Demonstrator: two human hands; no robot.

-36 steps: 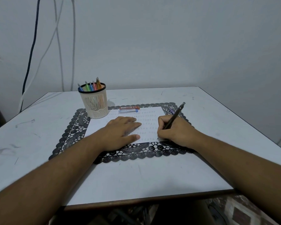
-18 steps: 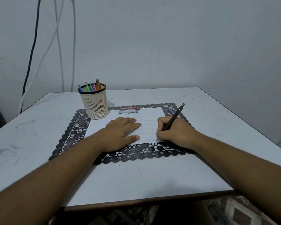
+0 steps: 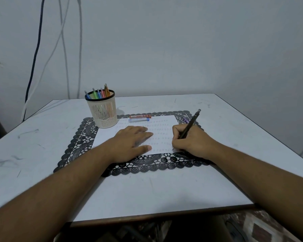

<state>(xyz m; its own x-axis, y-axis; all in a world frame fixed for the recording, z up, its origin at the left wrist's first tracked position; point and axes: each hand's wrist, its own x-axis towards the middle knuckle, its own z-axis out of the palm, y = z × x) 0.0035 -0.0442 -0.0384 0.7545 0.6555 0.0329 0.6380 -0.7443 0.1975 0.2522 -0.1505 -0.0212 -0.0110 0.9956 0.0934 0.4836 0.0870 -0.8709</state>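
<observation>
1. My right hand grips the pen, its tip at the near right corner of the paper.
2. My left hand lies flat, pressing the paper onto the mat.
3. I judge I'm writing the last row; the next move calls for small, steady strokes.

1. A dark pen stands tilted, tip down at the paper's near right corner, top leaning toward the tabletop's far right corner.
2. The white paper, rowed with faint marks, lies flat mid-tabletop.
</observation>
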